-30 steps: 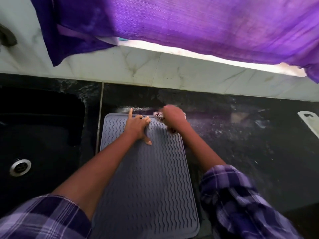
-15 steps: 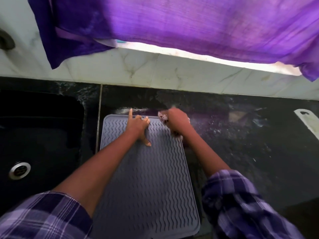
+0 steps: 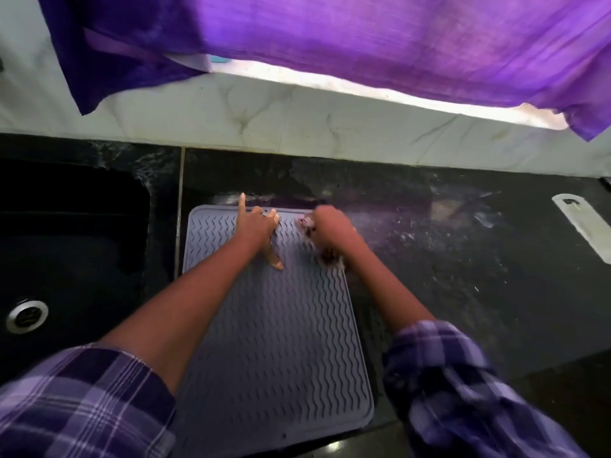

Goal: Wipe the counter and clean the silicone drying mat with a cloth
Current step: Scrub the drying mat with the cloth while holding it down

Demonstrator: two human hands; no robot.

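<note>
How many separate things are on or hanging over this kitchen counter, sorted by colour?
Purple: 1, the hanging purple cloth.
Grey: 1, the silicone drying mat.
White: 1, a flat white tool at the counter's right end.
Mixed, blurred: 1, the wiping cloth bunched in the right hand; the left hand presses the mat.
Total: 4.

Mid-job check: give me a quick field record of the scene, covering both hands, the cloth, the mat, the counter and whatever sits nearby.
left hand: open, flat on the mat's far end
right hand: closed on the cloth
cloth: bunched, pressed on the mat's far right corner
mat: grey, wavy ribs, lying flat on the counter
counter: black, wet streaks and specks right of the mat
sink: black, left of the mat
white flat object: far right on the counter
purple fabric: hanging above the wall tiles
</note>
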